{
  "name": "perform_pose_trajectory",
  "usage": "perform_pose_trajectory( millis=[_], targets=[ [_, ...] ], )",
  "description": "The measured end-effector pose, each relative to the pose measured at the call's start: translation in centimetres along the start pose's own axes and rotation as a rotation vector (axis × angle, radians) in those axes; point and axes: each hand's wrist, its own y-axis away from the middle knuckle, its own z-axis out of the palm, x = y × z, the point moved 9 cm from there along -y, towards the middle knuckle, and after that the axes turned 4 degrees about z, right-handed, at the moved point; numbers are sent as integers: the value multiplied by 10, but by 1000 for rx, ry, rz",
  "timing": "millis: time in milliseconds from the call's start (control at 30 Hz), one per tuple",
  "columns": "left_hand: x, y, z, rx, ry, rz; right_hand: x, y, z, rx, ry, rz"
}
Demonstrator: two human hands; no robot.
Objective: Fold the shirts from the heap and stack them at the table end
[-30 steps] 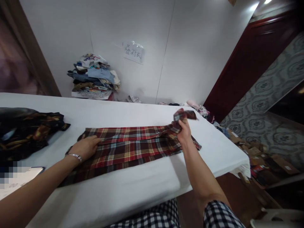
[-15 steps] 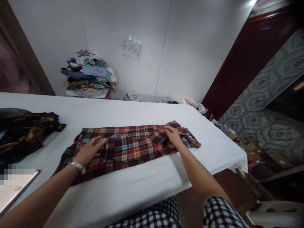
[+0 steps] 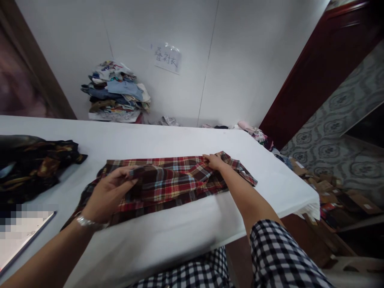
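Note:
A red, brown and cream plaid shirt (image 3: 174,184) lies folded lengthwise across the white table, its collar end to the right. At its left part, my left hand (image 3: 109,192) pinches a dark piece of the shirt, perhaps the sleeve's end, between thumb and fingers and holds it a little above the rest. My right hand (image 3: 214,161) rests on the shirt near the collar end, fingers stretched out over the cloth. The fingertips of this hand are partly hard to make out.
A dark patterned garment (image 3: 39,164) lies on the table (image 3: 192,140) at the left. Nearer me is a flat, partly blurred-out object (image 3: 27,236). A tall pile of clothes (image 3: 118,92) stands by the wall. More clothes (image 3: 255,134) lie beyond the far right corner; cardboard boxes (image 3: 360,200) are at right.
My left hand has closed on the shirt's left part and lifted it slightly, moving the cloth with it. My right hand has shifted a little and its fingers now lie on the shirt.

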Motion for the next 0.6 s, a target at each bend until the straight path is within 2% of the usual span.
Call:
perform_pose_trajectory(
  millis=[67,133,167,233,300,367,400,467,533,600],
  targets=[
    [21,17,-9,25,96,36,4,1,-4,4,11,-5],
    [33,36,-15,-7,109,64,11,7,-12,33,8,-10],
    [36,45,-13,-70,84,88,17,11,-16,54,8,-9],
    [37,65,0,-273,-26,144,33,24,-28,162,-50,11],
    [26,83,21,-483,-138,150,56,44,-44,363,-220,43],
    [12,87,37,-567,-164,89,79,67,-51,528,-408,61],
    [8,82,41,-549,-143,55,86,75,-50,553,-458,54],
    [7,60,42,-430,-77,22,82,86,-44,493,-433,-4],
    [13,27,37,-257,-25,26,62,95,-41,415,-364,-96],
    [19,-9,33,-100,32,13,28,105,-41,359,-352,-200]
  ],
)
